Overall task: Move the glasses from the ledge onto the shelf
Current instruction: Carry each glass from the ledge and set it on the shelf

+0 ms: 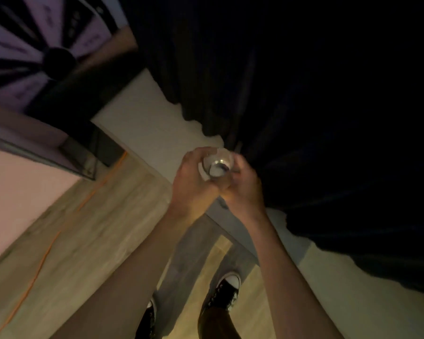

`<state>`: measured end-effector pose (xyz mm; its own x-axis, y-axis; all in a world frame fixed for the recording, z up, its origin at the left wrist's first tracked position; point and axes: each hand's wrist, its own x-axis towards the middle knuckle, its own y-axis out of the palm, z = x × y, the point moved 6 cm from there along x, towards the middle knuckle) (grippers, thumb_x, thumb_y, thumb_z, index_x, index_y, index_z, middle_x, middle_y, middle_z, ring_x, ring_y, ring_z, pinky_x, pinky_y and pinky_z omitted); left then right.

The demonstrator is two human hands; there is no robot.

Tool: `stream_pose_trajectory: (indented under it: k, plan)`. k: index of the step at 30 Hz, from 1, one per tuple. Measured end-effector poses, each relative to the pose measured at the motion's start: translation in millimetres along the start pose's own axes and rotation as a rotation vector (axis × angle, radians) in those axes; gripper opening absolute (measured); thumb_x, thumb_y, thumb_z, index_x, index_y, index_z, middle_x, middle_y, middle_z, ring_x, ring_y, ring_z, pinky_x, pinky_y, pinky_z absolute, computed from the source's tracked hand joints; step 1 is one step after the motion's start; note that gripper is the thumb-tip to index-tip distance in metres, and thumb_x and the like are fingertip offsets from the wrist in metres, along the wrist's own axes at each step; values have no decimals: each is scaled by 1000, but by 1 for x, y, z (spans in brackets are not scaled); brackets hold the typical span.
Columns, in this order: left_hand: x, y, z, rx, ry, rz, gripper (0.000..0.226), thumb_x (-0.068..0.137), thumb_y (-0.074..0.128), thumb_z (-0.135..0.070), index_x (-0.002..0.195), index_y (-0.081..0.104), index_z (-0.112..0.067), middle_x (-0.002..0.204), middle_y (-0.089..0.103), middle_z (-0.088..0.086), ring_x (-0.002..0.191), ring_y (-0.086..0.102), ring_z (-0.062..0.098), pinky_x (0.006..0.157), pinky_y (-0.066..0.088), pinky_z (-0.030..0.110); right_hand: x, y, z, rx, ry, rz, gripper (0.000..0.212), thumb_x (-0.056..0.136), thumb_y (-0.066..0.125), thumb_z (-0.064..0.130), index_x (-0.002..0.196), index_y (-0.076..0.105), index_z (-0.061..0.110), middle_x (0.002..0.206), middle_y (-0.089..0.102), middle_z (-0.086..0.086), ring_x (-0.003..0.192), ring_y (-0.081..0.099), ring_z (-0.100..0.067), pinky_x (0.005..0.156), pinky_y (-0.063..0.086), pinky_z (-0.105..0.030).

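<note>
A clear drinking glass [217, 165] is held between both my hands near the middle of the view, and I look down into its open top. My left hand [192, 184] wraps its left side. My right hand [245, 189] closes on its right side and underside. The hands touch each other below the glass. The white ledge [142, 118] runs diagonally behind them, under a dark curtain. No other glasses and no shelf are visible in this dim, blurred frame.
A dark curtain [304, 94] fills the upper right. A purple and black wheel [34, 50] hangs at the upper left, with a dark-framed panel [78, 152] below it. An orange cable [47, 253] runs across the wooden floor [83, 241]. My shoes [227, 289] stand below.
</note>
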<state>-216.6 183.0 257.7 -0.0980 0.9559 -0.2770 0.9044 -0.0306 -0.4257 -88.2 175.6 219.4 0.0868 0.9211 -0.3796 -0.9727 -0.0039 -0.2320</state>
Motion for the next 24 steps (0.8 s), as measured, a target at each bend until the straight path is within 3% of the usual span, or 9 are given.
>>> stream_pose_trajectory:
  k: [3,6,9,12,19,22,24]
  plan:
    - [-23,-88,-21,7,-16,-113,56,66,89,-42,115,63,-38,113,66,-16,104,61,-8,88,52,21,-23,51,68,-27,-70,135,52,73,78,14,122,65,28,116,75,-2,106,73,-22,91,61,-51]
    - [-55,-178,-42,-15,-18,-239,60,62,86,-51,114,65,-34,104,73,-16,97,68,-4,87,57,21,-59,107,139,-28,-153,238,48,68,74,26,116,68,30,106,78,7,98,74,-10,87,63,-42]
    - [-94,-265,-56,-56,-20,-404,63,61,82,-52,117,68,-29,108,76,-11,103,71,6,95,57,36,-102,165,209,-59,-280,322,44,72,72,26,116,69,25,101,77,11,93,73,-1,81,60,-27]
    - [-133,-346,-62,-83,-21,-536,64,64,81,-52,122,68,-28,112,75,-12,108,70,7,97,57,41,-147,223,265,-130,-387,416,44,75,71,19,119,67,24,104,76,10,95,72,-7,82,60,-30]
    - [-245,-494,-48,-134,-35,-754,52,64,79,-54,112,69,-36,106,73,-21,104,67,-2,93,60,37,-265,342,343,-216,-543,610,45,83,68,20,127,61,20,106,75,3,96,73,-21,77,61,-39]
    - [-291,-546,-34,-116,-53,-816,53,63,78,-57,112,69,-36,109,71,-19,102,67,2,91,61,39,-317,389,361,-225,-604,665,44,85,74,21,126,61,19,99,70,14,89,70,-8,68,55,-22]
    - [-320,-578,-23,-117,-61,-861,59,60,76,-61,112,69,-34,110,71,-18,101,67,3,91,60,40,-349,420,371,-237,-614,701,42,85,76,19,123,60,20,97,67,16,88,69,-9,67,55,-20]
